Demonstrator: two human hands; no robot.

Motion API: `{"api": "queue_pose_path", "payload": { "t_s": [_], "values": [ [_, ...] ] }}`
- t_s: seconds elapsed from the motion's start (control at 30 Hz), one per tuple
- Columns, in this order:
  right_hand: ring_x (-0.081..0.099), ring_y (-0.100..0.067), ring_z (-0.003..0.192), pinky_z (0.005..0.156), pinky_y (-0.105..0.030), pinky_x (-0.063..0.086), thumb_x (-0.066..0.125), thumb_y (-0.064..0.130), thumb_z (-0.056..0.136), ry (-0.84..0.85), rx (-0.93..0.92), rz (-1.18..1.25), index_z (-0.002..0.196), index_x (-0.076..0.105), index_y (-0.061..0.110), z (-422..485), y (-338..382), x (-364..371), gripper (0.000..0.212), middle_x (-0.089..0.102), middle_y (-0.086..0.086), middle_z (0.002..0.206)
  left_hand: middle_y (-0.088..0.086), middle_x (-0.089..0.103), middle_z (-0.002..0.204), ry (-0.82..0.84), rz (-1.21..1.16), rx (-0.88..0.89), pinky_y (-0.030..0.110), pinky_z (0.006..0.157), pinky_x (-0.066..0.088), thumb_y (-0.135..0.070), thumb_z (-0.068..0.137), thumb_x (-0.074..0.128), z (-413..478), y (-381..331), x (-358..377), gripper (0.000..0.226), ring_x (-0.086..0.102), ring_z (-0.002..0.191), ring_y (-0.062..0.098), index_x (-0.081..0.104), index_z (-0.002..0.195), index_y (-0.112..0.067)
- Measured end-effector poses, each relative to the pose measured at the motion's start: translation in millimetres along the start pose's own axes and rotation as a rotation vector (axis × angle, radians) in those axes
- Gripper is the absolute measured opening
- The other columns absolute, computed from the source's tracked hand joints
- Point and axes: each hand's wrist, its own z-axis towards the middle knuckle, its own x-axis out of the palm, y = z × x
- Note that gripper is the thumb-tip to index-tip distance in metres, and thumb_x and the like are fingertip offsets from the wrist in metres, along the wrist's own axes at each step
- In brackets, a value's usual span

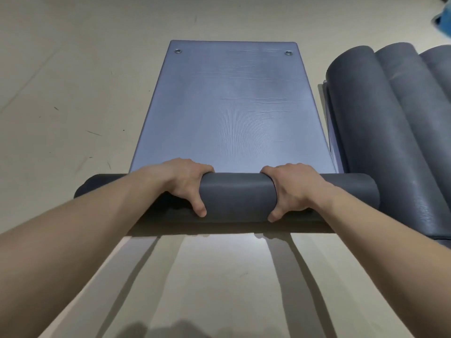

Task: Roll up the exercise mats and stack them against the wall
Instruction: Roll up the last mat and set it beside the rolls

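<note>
Two bare forearms reach out over the pale floor (61,93), casting long shadows back toward the camera. The left hand (185,184) and right hand (290,189) grip the dark grey roll (238,193) that forms the near end of an exercise mat. They sit either side of its middle, a clear stretch of roll between them. On each hand the fingers (195,167) curl over the far side of the roll, held close together, and the thumb hooks under the near side. The roll lies across the floor, its ends jutting beyond both wrists.

Beyond the hands, the unrolled part of the mat (231,106) lies flat on the floor, running away to a far edge with two metal eyelets (178,51) near its corners. By the look of it, only a short part of this mat is wound up and most of its length is left to roll.

To the right, well past the right hand, at least three finished rolled mats (380,118) lie side by side, touching one another, on what appears to be a flat layer beneath them. No wall shows in this view, so whether they already sit in their final place cannot be told. Stacking this mat with them is a step not yet done. A blue object (443,20) shows at the top right corner, too cropped to identify.
</note>
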Motion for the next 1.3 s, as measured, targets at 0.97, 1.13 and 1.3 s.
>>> {"api": "queue_pose_path", "payload": {
  "t_s": [0.97, 1.13, 1.3],
  "values": [
    [0.059, -0.029, 0.114, 0.098, -0.050, 0.046, 0.083, 0.064, 0.056, -0.083, -0.016, -0.077, 0.148, 0.026, 0.037, 29, 17, 26, 0.111, 0.052, 0.002, 0.131, -0.002, 0.042, 0.152, -0.394, 0.280, -0.048, 0.043, 0.117, 0.035, -0.073, 0.059, 0.074, -16, 26, 56, 0.122, 0.047, 0.133, 0.024, 0.016, 0.157, -0.030],
    [0.059, -0.024, 0.111, 0.097, -0.048, 0.050, 0.087, 0.063, 0.054, 0.094, -0.006, 0.050, 0.143, 0.033, 0.042, 35, 18, 2, 0.106, 0.055, 0.007, 0.125, -0.003, 0.054, 0.137, -0.446, 0.278, -0.033, 0.040, 0.104, 0.045, -0.081, 0.056, 0.068, -20, 32, 58, 0.111, 0.056, 0.117, 0.023, 0.033, 0.149, -0.032],
    [0.047, -0.030, 0.131, 0.113, -0.056, 0.034, 0.083, 0.068, 0.059, -0.134, 0.048, -0.146, 0.153, 0.018, 0.032, 14, 34, 28, 0.120, 0.043, -0.003, 0.146, -0.010, 0.057, 0.114, -0.274, 0.217, 0.011, 0.035, 0.082, 0.051, -0.078, 0.058, 0.076, -12, 31, 23, 0.100, 0.058, 0.099, 0.017, 0.041, 0.142, -0.036]
  ]
}}
